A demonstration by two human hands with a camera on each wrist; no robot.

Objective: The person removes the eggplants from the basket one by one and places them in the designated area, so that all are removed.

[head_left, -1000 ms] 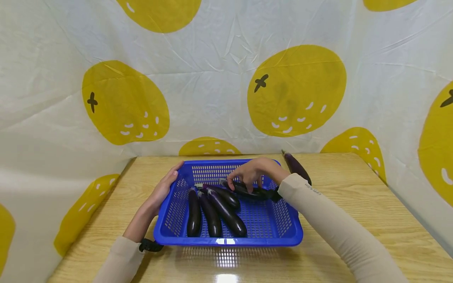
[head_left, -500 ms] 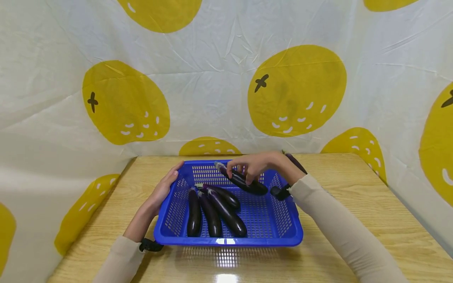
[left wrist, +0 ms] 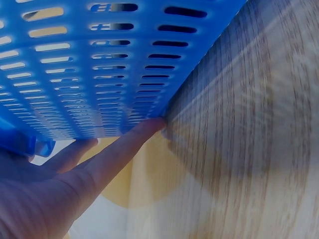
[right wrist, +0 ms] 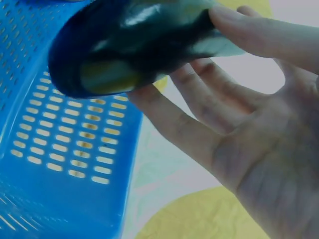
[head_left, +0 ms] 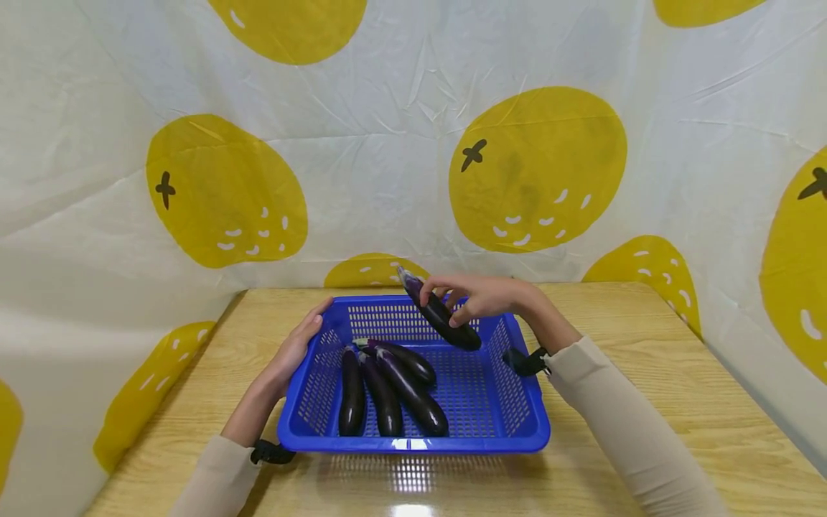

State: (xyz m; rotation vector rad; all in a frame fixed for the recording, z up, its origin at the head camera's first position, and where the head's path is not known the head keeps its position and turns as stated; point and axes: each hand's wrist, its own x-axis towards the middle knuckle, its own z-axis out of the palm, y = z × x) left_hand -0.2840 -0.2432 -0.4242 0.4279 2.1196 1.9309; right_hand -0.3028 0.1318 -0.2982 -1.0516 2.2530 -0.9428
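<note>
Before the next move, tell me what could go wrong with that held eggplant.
The held eggplant could slip: its skin looks glossy, and the right hand pinches it with thumb and fingertips. Its lower end might knock the far wall of the basket, which it overlaps in the head view. That could swing the basket, as the left hand rests at one side only.

A wooden table [head_left: 646, 345] bears a blue basket [head_left: 465, 445].

The basket [head_left: 413, 444] stands on the table [head_left: 672, 388], its left side against the left hand [head_left: 298, 350]. In it, four eggplants [head_left: 381, 397] lie just right of that hand; another eggplant [head_left: 439, 316] is in the right hand [head_left: 484, 295], over the basket's far part. Beyond both hands, a sheet [head_left: 381, 187] hangs behind the table.
</note>
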